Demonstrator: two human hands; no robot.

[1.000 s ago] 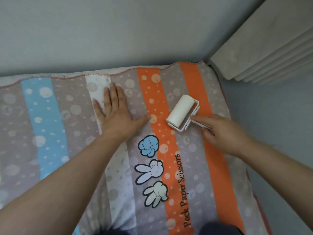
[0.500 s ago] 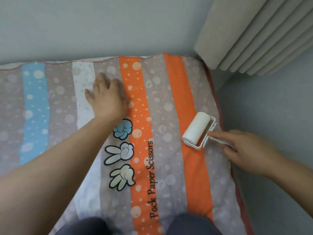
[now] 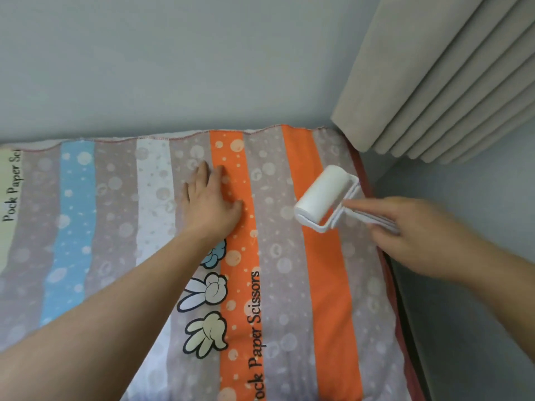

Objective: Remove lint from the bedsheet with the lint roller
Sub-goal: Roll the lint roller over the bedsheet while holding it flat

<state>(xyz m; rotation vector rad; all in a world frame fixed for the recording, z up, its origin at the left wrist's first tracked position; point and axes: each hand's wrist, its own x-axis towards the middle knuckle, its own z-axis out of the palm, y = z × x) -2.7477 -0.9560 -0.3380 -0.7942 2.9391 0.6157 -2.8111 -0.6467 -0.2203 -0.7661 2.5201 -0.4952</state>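
Lint roller (image 3: 324, 195): white roll lying on the bedsheet (image 3: 278, 233), across the right-hand orange stripe (image 3: 324, 270), in the far right part of the sheet, close to its right edge. Roll axis runs near left to far right; a white frame wraps its near side. Handle (image 3: 373, 219) leaves the frame toward the right and goes straight into the right hand (image 3: 417, 235), so the roll sits just left of the grip, clear of the curled fingers.

Right hand: wrapped round the handle, forefinger (image 3: 364, 204) laid straight along its top and pointing at the frame, other fingers folded beneath. Hand is over the sheet's right edge; blur softens its outline.

Left hand (image 3: 211, 204): flat, palm down on the sheet, fingers straight and close together, pointing far; thumb out to the right on the left orange stripe (image 3: 240, 244). Well apart from the roller, a grey dotted stripe between them.

Sheet: stripes of grey, orange, white and blue with pale dots; cartoon gloved hands (image 3: 208, 290) printed by the left forearm, beside black lettering "Pock Paper Scissors" (image 3: 256, 322). Dark red edging (image 3: 401, 342) along the right side.

Beyond: grey wall (image 3: 173, 68) behind the far edge; beige pleated curtain (image 3: 448, 82) hanging at the far right corner
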